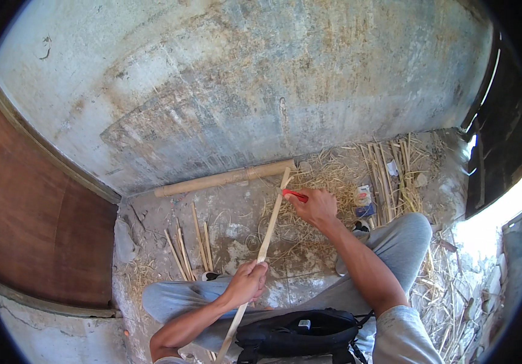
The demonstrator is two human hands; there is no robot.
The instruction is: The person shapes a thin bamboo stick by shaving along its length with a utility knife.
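A long pale bamboo strip [271, 224] slants from my lap up and away toward the wall. My left hand [247, 284] is closed round it near its middle, above my crossed legs. Close to the strip's far end, my right hand [315, 207] grips a small red-handled knife [298, 196], which meets the strip. Its blade is too small to make out. A thin curl of bamboo [291, 182] stands off the strip just beyond the knife. The strip's near end runs down past the lower edge of the picture.
A thick bamboo pole [224, 181] lies along the wall [261, 79]. Thin sticks [200, 242] lie at left, more sticks [382, 182] at right, beside a small pack [364, 197]. Shavings [334, 173] litter the floor. A black bag [273, 340] rests at my waist; a brown panel [36, 212] stands left.
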